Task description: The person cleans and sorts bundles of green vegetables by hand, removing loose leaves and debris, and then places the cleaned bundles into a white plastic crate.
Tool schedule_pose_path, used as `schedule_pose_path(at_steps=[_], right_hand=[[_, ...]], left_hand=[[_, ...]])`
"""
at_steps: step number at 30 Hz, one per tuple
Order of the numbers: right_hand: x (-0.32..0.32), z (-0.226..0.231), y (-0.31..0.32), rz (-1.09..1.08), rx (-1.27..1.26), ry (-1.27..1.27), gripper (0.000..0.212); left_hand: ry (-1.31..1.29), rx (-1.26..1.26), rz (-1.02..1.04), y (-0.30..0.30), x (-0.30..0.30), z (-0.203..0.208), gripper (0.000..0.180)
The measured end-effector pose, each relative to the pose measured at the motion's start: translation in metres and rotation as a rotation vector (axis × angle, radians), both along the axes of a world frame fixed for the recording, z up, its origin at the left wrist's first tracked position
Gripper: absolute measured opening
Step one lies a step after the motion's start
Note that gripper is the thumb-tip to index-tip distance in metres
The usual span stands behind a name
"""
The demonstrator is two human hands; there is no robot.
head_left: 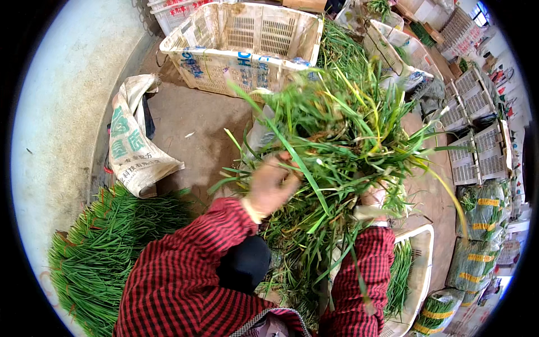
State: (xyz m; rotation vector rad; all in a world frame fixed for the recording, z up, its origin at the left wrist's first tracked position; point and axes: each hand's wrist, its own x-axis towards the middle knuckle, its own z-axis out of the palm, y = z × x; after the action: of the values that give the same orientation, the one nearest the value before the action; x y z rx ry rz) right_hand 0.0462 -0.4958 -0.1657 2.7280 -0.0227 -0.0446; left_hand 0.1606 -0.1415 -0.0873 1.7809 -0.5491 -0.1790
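A big loose bunch of garlic chives [337, 129], long flat green leaves with some yellowed ones, is held up in front of me. My left hand [272, 188] is at its left side, slightly blurred, its fingers curled in against the leaves. At the lower right of the bunch, my right hand [373, 197] grips it from beneath; leaves cover most of those fingers. Both wrists come out of red-and-black checked sleeves. More loose leaves [289, 275] hang or lie below the bunch, near my dark-clad knee [244, 263].
Neatly bundled chives [112, 253] lie on the left by a pale wall [56, 112]. A white woven sack [135, 140] sits behind them. Beyond stands a large crate [241, 62]. A white basket [424, 269] holds greens at my right. Plastic-wrapped bundles [480, 247] line the far right.
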Motion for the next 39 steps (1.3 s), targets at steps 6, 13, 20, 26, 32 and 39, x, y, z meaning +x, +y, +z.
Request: schedule_pose_path(at_steps=[6, 13, 20, 26, 32, 39], right_hand=[[-0.012, 0.015, 0.003, -0.072, 0.113, 0.026, 0.039], [-0.029, 0.038, 0.024, -0.171, 0.341, -0.045, 0.039], [-0.043, 0.102, 0.102, -0.181, 0.622, -0.139, 0.039], [-0.027, 0.158, 0.167, -0.079, 0.804, -0.146, 0.039], [0.042, 0.188, 0.191, 0.291, 0.979, -0.399, 0.028], [0.142, 0.084, 0.207, 0.030, 0.945, -0.086, 0.031]], left_hand=[[0.032, 0.224, 0.066, 0.027, 0.040, -0.053, 0.052], [0.359, -0.217, 0.064, 0.070, 0.064, -0.013, 0.021], [0.841, -0.843, 0.013, 0.089, 0.090, 0.058, 0.051], [0.542, -0.580, -0.246, -0.026, 0.055, 0.138, 0.013], [0.243, -0.286, -0.311, -0.007, 0.012, 0.139, 0.028], [0.240, -0.168, -0.453, -0.007, -0.046, 0.110, 0.031]])
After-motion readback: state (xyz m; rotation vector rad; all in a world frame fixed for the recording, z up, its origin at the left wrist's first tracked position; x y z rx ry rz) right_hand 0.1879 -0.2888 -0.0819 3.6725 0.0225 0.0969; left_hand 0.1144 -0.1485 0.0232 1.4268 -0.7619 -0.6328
